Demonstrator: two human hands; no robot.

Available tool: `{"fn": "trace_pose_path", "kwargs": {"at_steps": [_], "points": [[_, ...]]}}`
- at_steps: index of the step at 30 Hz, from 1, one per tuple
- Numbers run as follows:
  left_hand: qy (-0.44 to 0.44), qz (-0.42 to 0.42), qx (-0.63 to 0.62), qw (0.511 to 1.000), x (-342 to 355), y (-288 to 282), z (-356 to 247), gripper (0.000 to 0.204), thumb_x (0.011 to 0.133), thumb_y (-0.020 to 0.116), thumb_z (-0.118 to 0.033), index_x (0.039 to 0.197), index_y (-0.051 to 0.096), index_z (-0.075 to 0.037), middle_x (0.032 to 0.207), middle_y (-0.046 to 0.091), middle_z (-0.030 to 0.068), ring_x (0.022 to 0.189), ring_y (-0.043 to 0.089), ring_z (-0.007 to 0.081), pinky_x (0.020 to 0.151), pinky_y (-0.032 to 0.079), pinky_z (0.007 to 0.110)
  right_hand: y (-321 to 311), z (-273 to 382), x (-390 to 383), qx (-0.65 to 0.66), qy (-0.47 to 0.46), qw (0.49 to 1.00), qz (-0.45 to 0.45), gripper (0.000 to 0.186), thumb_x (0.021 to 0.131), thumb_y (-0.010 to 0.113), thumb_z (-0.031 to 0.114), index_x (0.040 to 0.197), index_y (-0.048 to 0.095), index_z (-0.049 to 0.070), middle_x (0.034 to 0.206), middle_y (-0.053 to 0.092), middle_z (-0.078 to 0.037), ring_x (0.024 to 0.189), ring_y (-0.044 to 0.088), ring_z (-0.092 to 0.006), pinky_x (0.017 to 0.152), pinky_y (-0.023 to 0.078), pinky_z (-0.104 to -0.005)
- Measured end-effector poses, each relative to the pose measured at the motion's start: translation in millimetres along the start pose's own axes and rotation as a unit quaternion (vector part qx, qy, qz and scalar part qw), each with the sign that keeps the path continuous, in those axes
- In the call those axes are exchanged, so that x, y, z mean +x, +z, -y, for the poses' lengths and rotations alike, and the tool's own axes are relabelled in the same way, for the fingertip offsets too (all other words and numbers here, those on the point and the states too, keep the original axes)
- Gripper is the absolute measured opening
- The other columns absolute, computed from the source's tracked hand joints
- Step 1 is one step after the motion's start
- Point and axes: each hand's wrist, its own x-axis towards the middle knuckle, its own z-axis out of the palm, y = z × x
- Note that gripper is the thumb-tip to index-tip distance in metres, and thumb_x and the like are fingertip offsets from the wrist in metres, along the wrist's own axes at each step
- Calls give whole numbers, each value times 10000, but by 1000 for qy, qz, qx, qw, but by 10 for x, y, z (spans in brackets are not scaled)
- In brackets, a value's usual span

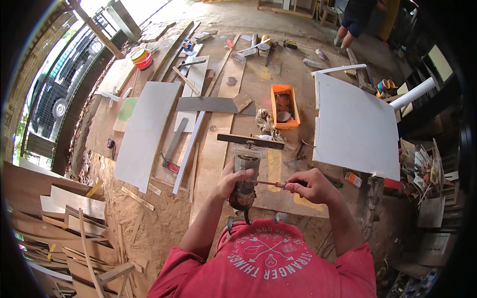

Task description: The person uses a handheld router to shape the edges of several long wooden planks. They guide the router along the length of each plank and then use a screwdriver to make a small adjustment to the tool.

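Observation:
My left hand (228, 182) is closed around a grey trim router (247, 164), its thumb lying across the body. The router has a clear base and a long dark bar (251, 141) across its far end; a black cord leaves the near end. In my right hand (316, 186) is a screwdriver (280, 185), gripped by its reddish handle. Its shaft points left, and the tip meets the side of the router near my left thumb. Whether the tip sits in a screw is too small to tell.
Beyond my hands lie an orange tray (296, 107), a rope bundle (267, 121) and a grey strip (213, 105). White panels stand left (149, 129) and right (355, 124). A paint bucket (142, 58) is far left, wood scraps (74, 218) near left. A person (355, 20) stands far right.

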Motion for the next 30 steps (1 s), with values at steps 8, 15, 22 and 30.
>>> {"fn": "trace_pose_path", "kwargs": {"at_steps": [8,15,22,30], "points": [[-7,-4,1,1000,23,13,9,737,890,818,-357,1476,549,0,1167,719,165,1006,731,261,876,612,401,-19,-58,41,128,116,983,68,330,1093,754,315,1094,829,-7,823,765,-24,610,638,-72,567,513,-265],[-2,14,4,1000,16,-23,17,740,901,818,-320,1504,527,-3,1180,718,165,1028,728,260,895,612,410,-38,-105,75,180,139,969,94,344,1097,755,324,1072,827,-11,822,755,-14,602,624,-60,557,494,-250],[6,16,6,1000,18,-39,39,732,917,811,-291,1522,513,-5,1237,703,159,1100,713,264,915,610,419,0,-153,61,203,143,964,92,366,1085,773,349,1066,827,-12,826,755,-15,599,617,-58,552,485,-244],[25,18,28,999,32,-37,62,740,901,828,-299,1509,528,-2,1222,715,155,1111,707,271,955,592,424,-4,-111,48,187,159,965,95,365,1069,790,349,1096,833,-12,833,757,-20,618,623,-60,573,500,-251]]}}
